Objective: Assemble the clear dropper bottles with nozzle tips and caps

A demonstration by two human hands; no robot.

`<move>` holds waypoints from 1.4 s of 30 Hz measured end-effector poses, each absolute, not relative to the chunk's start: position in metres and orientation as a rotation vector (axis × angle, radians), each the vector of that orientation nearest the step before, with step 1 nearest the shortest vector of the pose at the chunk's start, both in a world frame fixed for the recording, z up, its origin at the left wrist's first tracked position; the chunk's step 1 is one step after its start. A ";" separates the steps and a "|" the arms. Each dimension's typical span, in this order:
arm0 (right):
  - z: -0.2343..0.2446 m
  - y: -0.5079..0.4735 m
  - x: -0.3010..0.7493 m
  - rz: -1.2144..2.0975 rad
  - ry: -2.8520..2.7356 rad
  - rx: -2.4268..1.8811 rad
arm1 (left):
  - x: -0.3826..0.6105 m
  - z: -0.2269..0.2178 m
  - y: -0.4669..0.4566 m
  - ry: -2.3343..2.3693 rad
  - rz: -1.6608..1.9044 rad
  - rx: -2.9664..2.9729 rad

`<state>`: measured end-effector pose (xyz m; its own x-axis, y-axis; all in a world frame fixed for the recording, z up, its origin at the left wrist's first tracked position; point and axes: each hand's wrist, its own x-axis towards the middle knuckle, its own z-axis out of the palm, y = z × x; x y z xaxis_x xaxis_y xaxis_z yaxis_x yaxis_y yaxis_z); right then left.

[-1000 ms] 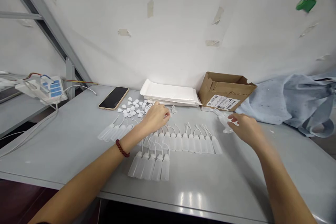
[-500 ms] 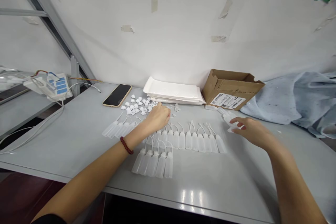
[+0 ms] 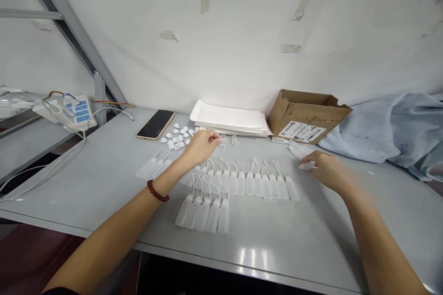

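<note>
Several small translucent squeeze bottles [image 3: 242, 183] with thin white nozzles lie in rows on the grey table [image 3: 104, 193]. My left hand [image 3: 201, 144] reaches past them, its fingers pinched on a thin white tethered cap piece [image 3: 226, 138] beside a pile of small white caps [image 3: 178, 136]. My right hand [image 3: 327, 169] rests on the table at the right, fingers closed round a small translucent bottle [image 3: 306, 164]. Loose bottles [image 3: 296, 149] lie just beyond it.
A stack of white trays [image 3: 230, 121] and an open cardboard box [image 3: 308, 113] stand against the wall. A phone [image 3: 155, 124] lies at the back left. A blue cloth [image 3: 391, 129] covers the right. A device with wires [image 3: 71, 110] sits at the left.
My left hand has moved a little further back, towards the caps and thin white pieces. My right hand still holds its bottle. The camera shifted slightly.
</note>
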<state>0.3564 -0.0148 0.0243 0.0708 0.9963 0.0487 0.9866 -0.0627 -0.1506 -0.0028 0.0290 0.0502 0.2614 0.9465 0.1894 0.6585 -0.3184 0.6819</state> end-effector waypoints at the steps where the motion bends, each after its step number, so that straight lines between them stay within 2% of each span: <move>1: 0.023 -0.015 0.357 0.095 -2.041 -2.187 | -0.005 0.051 0.029 1.435 0.821 2.012; 11: 0.043 -0.021 0.335 0.101 -1.992 -2.052 | -0.015 0.059 0.025 1.103 0.768 1.519; 20: 0.047 -0.049 0.256 0.128 -1.993 -1.322 | -0.004 0.064 0.009 0.830 0.680 1.264; 26: 0.039 -0.067 0.225 0.097 -2.069 -1.059 | 0.007 0.065 -0.003 0.694 0.562 1.131; 42: 0.034 -0.069 0.219 0.172 -2.053 -1.025 | 0.012 0.063 -0.011 0.677 0.547 1.246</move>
<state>0.2193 -0.0690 0.0344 -0.3367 0.7180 0.6092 0.6066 0.6602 -0.4429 0.0122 -0.0113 0.0630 0.6887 0.7060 -0.1650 -0.0127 0.2392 0.9709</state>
